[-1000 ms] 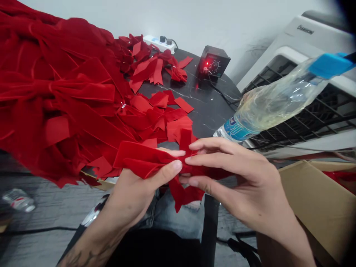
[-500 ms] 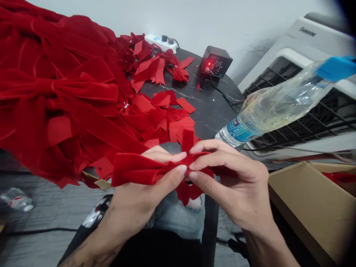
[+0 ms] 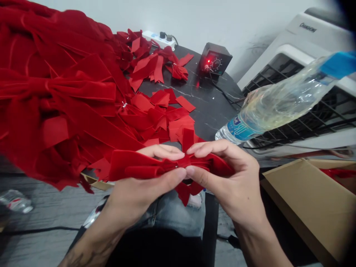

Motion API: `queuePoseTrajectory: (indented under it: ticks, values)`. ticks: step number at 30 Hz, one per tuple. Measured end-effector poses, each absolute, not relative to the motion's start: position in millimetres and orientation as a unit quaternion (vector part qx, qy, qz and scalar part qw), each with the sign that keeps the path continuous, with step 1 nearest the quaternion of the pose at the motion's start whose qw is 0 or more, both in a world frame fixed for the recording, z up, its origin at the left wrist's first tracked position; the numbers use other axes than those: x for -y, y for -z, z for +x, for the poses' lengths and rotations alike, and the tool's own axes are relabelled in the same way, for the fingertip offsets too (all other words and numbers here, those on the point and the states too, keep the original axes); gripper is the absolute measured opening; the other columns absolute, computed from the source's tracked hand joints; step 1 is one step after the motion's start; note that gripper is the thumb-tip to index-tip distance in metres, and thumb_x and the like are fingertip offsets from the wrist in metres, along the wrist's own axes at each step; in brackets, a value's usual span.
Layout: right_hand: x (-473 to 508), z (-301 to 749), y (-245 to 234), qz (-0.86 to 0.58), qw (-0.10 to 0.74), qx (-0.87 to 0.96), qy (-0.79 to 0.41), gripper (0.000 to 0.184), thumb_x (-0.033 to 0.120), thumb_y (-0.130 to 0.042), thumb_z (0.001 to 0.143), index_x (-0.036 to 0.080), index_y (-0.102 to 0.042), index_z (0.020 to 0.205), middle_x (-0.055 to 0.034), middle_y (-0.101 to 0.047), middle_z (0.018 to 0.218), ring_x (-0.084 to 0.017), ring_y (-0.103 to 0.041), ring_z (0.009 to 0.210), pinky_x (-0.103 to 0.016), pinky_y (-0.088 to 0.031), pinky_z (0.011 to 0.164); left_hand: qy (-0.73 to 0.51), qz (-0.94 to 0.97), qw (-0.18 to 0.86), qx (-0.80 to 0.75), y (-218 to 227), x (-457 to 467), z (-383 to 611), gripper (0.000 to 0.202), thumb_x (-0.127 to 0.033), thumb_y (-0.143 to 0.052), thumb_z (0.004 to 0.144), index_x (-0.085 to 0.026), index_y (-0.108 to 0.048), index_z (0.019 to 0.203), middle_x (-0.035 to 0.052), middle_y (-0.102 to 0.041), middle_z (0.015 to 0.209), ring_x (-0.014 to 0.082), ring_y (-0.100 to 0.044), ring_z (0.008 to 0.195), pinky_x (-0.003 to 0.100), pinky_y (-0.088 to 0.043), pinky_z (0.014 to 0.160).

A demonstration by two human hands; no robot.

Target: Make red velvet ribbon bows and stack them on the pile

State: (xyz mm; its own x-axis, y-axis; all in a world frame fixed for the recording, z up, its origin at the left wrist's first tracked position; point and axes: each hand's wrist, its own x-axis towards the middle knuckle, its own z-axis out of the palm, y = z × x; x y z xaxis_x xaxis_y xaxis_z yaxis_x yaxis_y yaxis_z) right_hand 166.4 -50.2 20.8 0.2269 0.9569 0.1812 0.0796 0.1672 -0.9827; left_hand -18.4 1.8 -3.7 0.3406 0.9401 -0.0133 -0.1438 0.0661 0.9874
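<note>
Between my two hands is a red velvet bow (image 3: 139, 164), held level above my lap. My left hand (image 3: 147, 189) pinches its gathered middle from the left, thumb in front and fingers behind. From the right, my right hand (image 3: 233, 178) pinches the same middle, its thumb tip almost touching the left thumb. A short upright red strip (image 3: 188, 139) crosses the centre, and red tails hang below it. The back of the bow is hidden by my fingers. Just beyond lie loose cut red ribbon pieces (image 3: 180, 126) on the dark marbled table (image 3: 205, 100).
A large heap of red bows (image 3: 55, 92) covers the table's left side. A black control box (image 3: 215, 59) with a red light and a white power strip (image 3: 158, 39) stand at the back. To the right are a plastic bottle (image 3: 272, 107), a white appliance (image 3: 292, 48) and a cardboard box (image 3: 308, 200).
My right hand's fingers have drawn together and shifted onto the bow's right loop, which now shows spread out. The strip now lies flatter over the centre. My left hand keeps its pinch.
</note>
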Motion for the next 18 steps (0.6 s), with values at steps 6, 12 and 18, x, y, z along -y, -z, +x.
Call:
queuePoseTrajectory:
  ticks: [6, 12, 18]
  values:
    - [69, 174, -7, -0.495, 0.665, 0.401, -0.39, 0.051, 0.028, -0.09, 0.091, 0.029, -0.072, 0.139, -0.0082, -0.075, 0.141, -0.027, -0.072, 0.13, -0.041, -0.06, 0.111, -0.49, 0.474, 0.616, -0.395, 5, -7, -22, 0.022, -0.011, -0.088, 0.086, -0.031, -0.083, 0.091, -0.0023, -0.076, 0.107, 0.018, -0.075, 0.104, 0.029, -0.061, 0.093]
    - [84, 168, 23, -0.358, 0.626, 0.348, -0.6, 0.028, 0.04, -0.07, 0.103, 0.032, -0.08, 0.128, -0.0073, -0.084, 0.113, -0.026, -0.081, 0.099, -0.042, -0.067, 0.09, -0.458, 0.539, 0.611, -0.355, -11, -19, -31, 0.023, -0.008, -0.084, 0.087, -0.03, -0.083, 0.094, -0.0004, -0.073, 0.103, 0.0172, -0.071, 0.094, 0.027, -0.059, 0.083]
    - [78, 162, 15, -0.468, 0.661, 0.318, -0.493, 0.015, 0.024, -0.091, 0.085, 0.025, -0.081, 0.096, -0.0051, -0.08, 0.099, -0.021, -0.077, 0.087, -0.031, -0.065, 0.075, -0.467, 0.536, 0.565, -0.419, -19, -20, -35, 0.02, -0.012, -0.09, 0.08, -0.028, -0.082, 0.089, 0.0006, -0.074, 0.102, 0.0212, -0.071, 0.092, 0.032, -0.061, 0.082]
